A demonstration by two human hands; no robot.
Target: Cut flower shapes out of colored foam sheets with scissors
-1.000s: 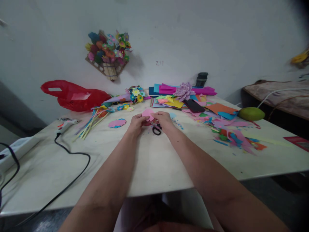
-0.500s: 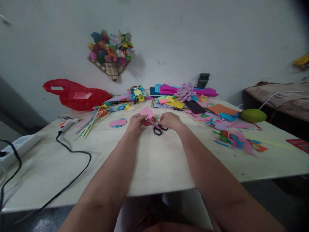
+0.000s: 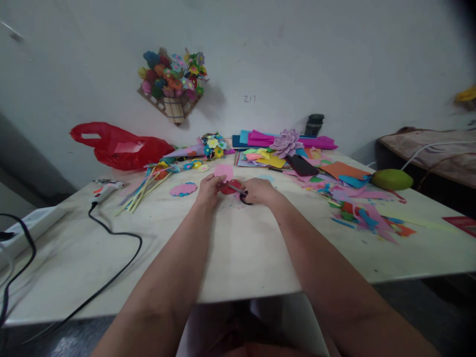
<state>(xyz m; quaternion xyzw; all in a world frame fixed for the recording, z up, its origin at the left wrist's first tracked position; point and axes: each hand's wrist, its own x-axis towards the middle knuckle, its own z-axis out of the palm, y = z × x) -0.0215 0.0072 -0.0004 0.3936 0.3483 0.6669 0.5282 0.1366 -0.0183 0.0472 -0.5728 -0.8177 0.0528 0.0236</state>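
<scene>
My left hand (image 3: 210, 189) pinches the lower edge of a round pink piece of craft sheet (image 3: 223, 172), held upright above the table. In my right hand (image 3: 259, 191) is a pair of scissors (image 3: 238, 190), its dark handles partly covered by my fingers and its blades pointing left. Beneath the blades lies a red round thing (image 3: 230, 187) on the table, partly hidden by the hand and scissors. Behind my right hand shows a pale blue piece (image 3: 267, 178). Left of my left hand lies a pink scalloped shape with blue edging (image 3: 183, 189).
Yellowish sticks (image 3: 143, 191) and a glue gun (image 3: 106, 189) with a trailing cord lie left, before a red plastic bag (image 3: 122, 148). Coloured scraps (image 3: 366, 213), a dark phone (image 3: 301, 165) and a green fruit (image 3: 392, 179) lie right. A purple flower (image 3: 287, 143) sits at the back.
My right hand has closed around the scissors' handles, which lay on the table beside it before. The pink piece in my left hand has shifted slightly left and up.
</scene>
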